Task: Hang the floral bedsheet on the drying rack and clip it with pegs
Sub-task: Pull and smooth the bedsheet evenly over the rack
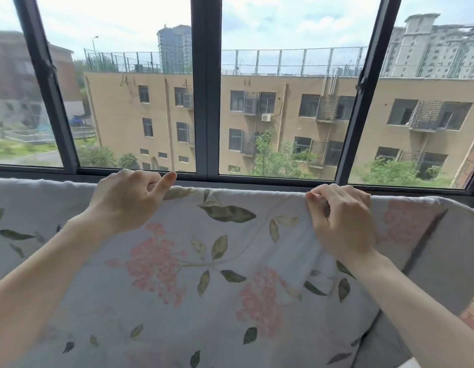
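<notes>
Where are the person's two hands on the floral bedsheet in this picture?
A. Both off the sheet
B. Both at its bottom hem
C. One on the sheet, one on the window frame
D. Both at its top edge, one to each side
D: the left hand and right hand both grip the top edge of the floral bedsheet, set apart from each other.

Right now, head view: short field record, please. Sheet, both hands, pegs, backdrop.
sheet: floral bedsheet draped over a top edge, which hides whatever carries it
left hand: left hand grips the top fold, thumb extended
right hand: right hand pinches the top fold
pegs: none visible
backdrop: window frame, tan building outside
</notes>
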